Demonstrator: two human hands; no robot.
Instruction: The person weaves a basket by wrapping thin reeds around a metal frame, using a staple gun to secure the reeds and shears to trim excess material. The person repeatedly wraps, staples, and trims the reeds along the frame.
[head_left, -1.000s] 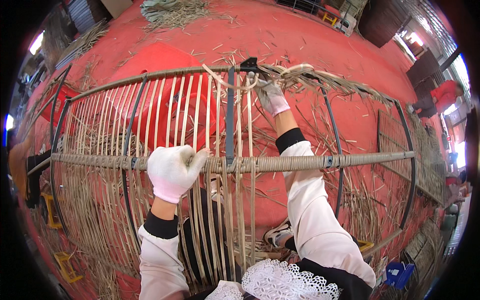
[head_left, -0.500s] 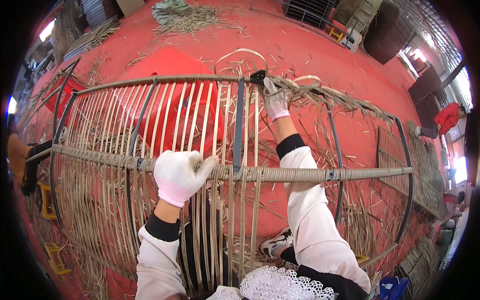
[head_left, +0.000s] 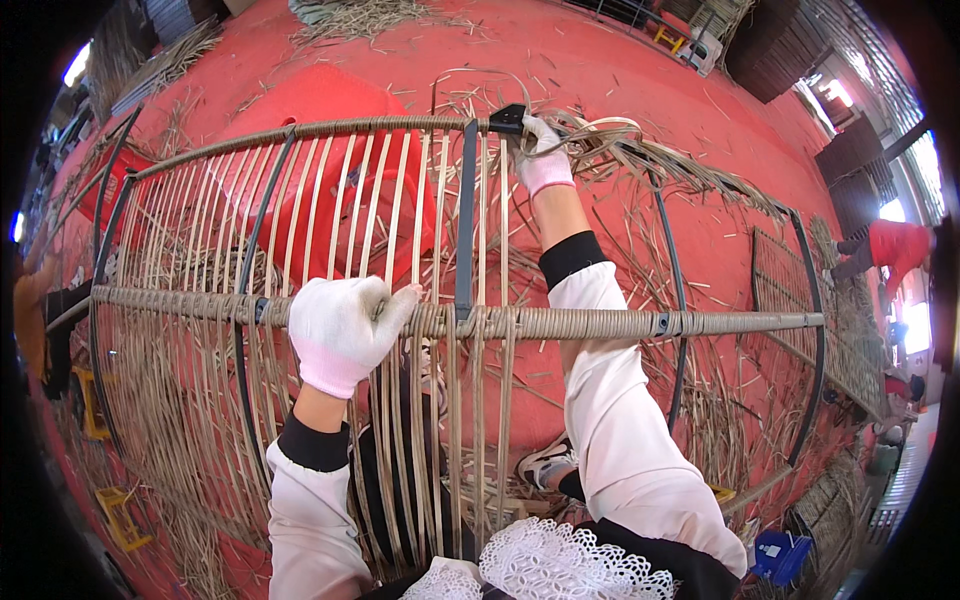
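Before me lies a dark metal frame strung with rattan-like strips [head_left: 330, 210]. My left hand [head_left: 342, 335], in a white glove with bare fingertips, is closed around the near wrapped rail [head_left: 590, 322], its thumb along the top. My right hand [head_left: 543, 158], gloved too, is at the far rail [head_left: 370, 124], closed on a strip beside a black corner bracket [head_left: 508, 119]; its fingertips are partly hidden. A loose bundle of strips [head_left: 640, 158] trails right from that hand along the far rail. A flat dark bar [head_left: 467, 215] joins both rails between my hands.
A red plastic chair [head_left: 320, 105] stands behind the frame. Scattered strips litter the red floor [head_left: 600, 75]. Another lattice panel [head_left: 785, 290] lies at the right, near a person in red [head_left: 890, 250]. A blue box [head_left: 780, 556] sits at lower right, a yellow stool [head_left: 122, 518] at lower left.
The frame and both hands appear slightly higher and further left in the view. My right hand has turned a little at the far rail; my left keeps its grip on the near rail.
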